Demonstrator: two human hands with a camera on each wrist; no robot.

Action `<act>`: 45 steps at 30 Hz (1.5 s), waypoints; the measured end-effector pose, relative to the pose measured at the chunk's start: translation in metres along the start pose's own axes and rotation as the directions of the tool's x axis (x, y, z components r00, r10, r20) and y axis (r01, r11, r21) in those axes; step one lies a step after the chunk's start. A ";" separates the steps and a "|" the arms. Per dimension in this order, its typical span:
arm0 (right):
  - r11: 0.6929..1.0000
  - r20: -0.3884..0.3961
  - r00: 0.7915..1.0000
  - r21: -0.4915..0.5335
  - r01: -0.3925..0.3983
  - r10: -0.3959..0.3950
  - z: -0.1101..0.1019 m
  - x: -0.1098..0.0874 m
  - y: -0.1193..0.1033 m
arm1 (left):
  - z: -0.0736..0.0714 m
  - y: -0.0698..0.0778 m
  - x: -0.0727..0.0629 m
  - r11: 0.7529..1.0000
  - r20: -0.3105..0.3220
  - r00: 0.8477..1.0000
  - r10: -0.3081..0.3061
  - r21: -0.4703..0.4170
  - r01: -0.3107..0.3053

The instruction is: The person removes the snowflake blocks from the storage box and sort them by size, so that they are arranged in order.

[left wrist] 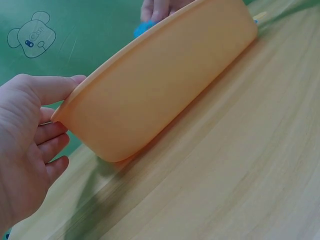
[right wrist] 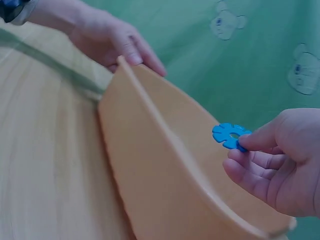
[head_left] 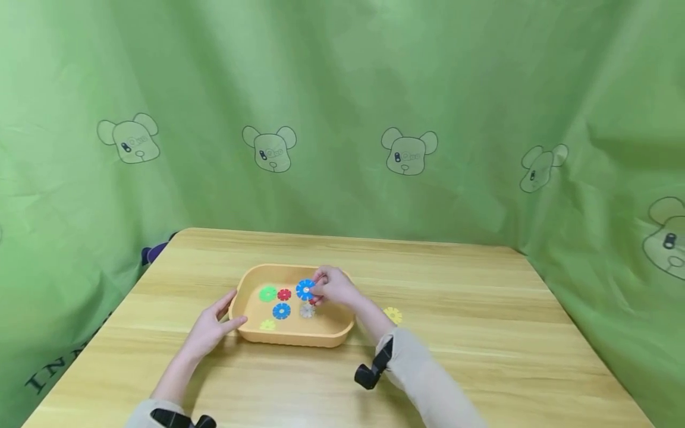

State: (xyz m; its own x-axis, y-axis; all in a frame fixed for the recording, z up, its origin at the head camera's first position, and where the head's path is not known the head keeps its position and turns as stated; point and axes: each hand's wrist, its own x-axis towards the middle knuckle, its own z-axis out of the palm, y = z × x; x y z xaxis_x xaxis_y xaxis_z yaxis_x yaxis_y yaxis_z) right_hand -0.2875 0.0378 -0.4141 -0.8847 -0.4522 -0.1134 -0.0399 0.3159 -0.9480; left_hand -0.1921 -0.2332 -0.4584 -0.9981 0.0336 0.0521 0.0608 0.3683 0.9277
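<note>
An orange tray [head_left: 294,340] with raised sides stands on the table. My left hand [head_left: 207,330] holds its left end, thumb over the rim and fingers against the outer wall. Above the tray's inside, my right hand [head_left: 338,289] pinches a blue notched disc [right wrist: 225,142] between thumb and fingers. Below lie a green disc [head_left: 264,295], a red disc [head_left: 280,295], another blue disc [head_left: 276,312], a pale grey disc [head_left: 307,312] and a yellow-green disc [head_left: 267,326]. Bits of red show beside the right fingers, partly covered by them.
A yellow disc [head_left: 393,315] lies on the wooden table [head_left: 481,333] right of the tray, close by the right forearm. Green cloth [head_left: 342,77] printed with bear heads hangs behind and beside the table. Something purple [head_left: 155,252] shows past the table's left edge.
</note>
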 end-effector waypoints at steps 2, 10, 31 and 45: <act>1.000 -0.020 1.000 0.022 -0.003 0.004 -0.009 -0.006 0.000 | -0.001 -0.001 -0.001 1.000 -0.001 1.000 0.000 -0.001 0.000; 0.992 -0.102 0.995 0.126 0.005 0.008 -0.057 -0.033 0.018 | -0.001 -0.002 -0.003 1.000 -0.006 1.000 -0.002 -0.005 0.001; 0.987 -0.292 0.943 0.073 -0.144 0.160 -0.163 -0.097 0.082 | -0.002 0.000 -0.003 1.000 -0.013 1.000 -0.004 0.027 0.004; 0.951 -0.334 0.924 -0.176 -0.256 0.187 -0.160 -0.101 0.113 | -0.001 0.001 -0.001 1.000 -0.003 1.000 -0.011 0.028 0.011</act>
State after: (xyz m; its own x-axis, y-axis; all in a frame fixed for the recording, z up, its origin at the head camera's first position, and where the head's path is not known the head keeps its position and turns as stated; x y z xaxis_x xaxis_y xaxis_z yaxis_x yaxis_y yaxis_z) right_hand -0.2771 0.2526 -0.4617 -0.9800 -0.0800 -0.1822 0.1064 0.5630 -0.8196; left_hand -0.1911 -0.2339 -0.4575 -0.9987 0.0269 0.0429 0.0500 0.3943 0.9176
